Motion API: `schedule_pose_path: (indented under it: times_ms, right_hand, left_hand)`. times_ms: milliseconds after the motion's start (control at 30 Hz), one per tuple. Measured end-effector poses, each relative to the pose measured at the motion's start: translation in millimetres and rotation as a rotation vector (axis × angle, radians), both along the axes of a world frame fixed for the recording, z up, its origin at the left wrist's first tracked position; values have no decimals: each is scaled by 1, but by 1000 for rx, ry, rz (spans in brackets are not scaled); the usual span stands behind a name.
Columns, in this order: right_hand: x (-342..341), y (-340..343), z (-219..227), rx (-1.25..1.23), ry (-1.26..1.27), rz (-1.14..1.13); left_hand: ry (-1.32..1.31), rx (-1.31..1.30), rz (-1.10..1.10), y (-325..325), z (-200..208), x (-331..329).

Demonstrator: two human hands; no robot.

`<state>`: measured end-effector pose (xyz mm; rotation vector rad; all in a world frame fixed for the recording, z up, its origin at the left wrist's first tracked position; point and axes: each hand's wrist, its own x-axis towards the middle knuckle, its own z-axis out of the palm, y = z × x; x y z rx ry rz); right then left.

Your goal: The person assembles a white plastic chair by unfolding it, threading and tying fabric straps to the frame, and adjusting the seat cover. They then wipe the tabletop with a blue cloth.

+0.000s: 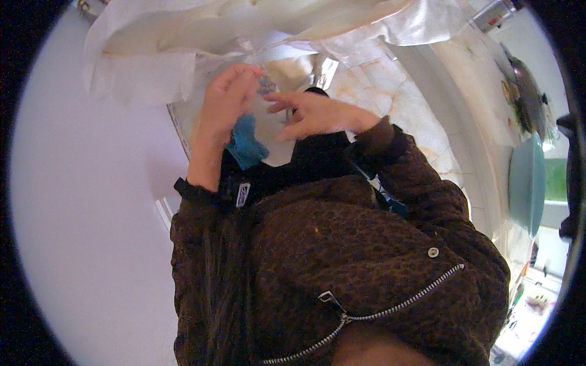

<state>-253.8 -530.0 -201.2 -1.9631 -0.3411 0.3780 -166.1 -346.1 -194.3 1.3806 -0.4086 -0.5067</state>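
My left hand is raised in front of my body with its fingers closed together. Just past its fingertips shows a small bluish, blurred bit, too unclear to name. My right hand reaches in from the right, fingers stretched toward the left hand and thumb apart; I see nothing held in it. Beside my left wrist hangs a teal cloth, partly hidden by the wrist; whether it is gripped I cannot tell. Behind and below the hands is a pale, flat surface.
A crumpled whitish sheet hangs across the top. On the right, a pale counter edge curves down, with a light teal basin and a dark round pan farther over. Marbled floor tiles lie below; a white wall stands left.
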Motion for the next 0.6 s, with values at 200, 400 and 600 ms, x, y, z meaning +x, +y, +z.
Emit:
schedule_pose_path:
  times_ms: [200,400,600]
  right_hand:
    - [1,32,5,66,115,307]
    - [-37,27,19,149,-62,97]
    - [-126,22,64,40,-347,-581]
  left_hand:
    - [-120,-156,130,0,33,-32]
    - [-312,-160,229,53,10,-58]
    - [-244,-35,-12,113,-7,-56]
